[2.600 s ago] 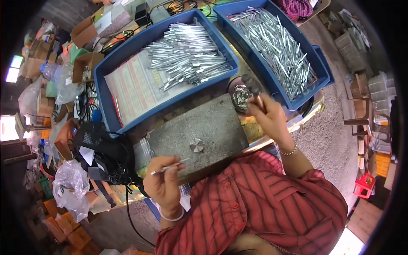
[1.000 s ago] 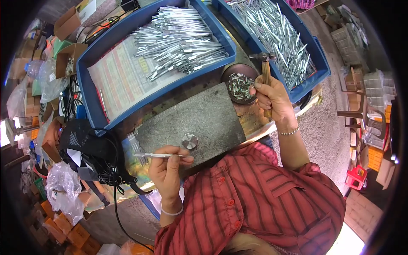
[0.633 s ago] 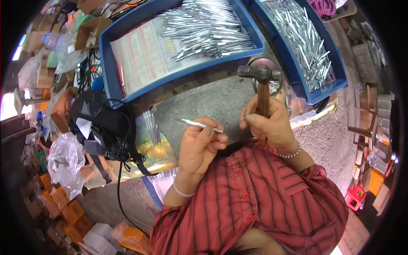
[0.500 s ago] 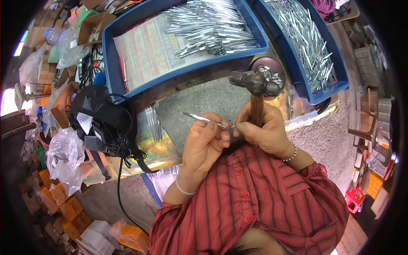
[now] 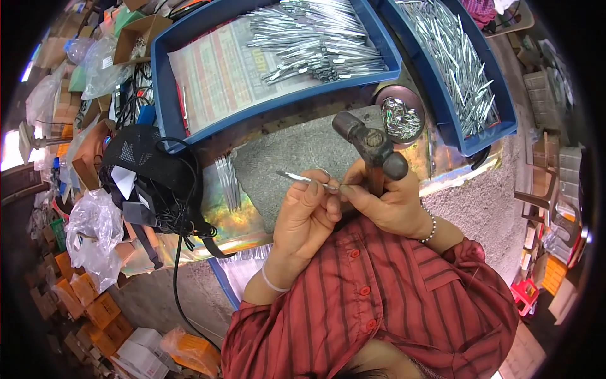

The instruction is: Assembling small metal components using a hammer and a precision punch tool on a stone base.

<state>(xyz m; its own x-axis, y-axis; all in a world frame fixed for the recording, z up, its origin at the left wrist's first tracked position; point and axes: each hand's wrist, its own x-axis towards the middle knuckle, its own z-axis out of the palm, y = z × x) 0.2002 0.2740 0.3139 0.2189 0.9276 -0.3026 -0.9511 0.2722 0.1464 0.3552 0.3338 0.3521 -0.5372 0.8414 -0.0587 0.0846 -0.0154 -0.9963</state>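
Note:
My left hand (image 5: 307, 215) pinches a thin metal rod (image 5: 302, 179) that points left over a grey stone slab (image 5: 290, 153). My right hand (image 5: 386, 203) grips the handle of a dark hammer (image 5: 372, 146), head up, and its fingertips also touch the rod's near end. Both hands meet just above my striped red shirt. A small round dish of shiny metal bits (image 5: 400, 118) sits at the slab's far right corner.
Two blue trays hold silver rods: a wide one (image 5: 165, 101) lined with printed paper at the back, another (image 5: 486, 136) at right. A few rods (image 5: 227, 182) lie left of the slab. A black bag with cables (image 5: 148, 183), plastic bags and cardboard boxes crowd the left.
My right hand has left the dish, picked up the hammer and come to meet my left hand. The left hand has carried the rod in over the slab.

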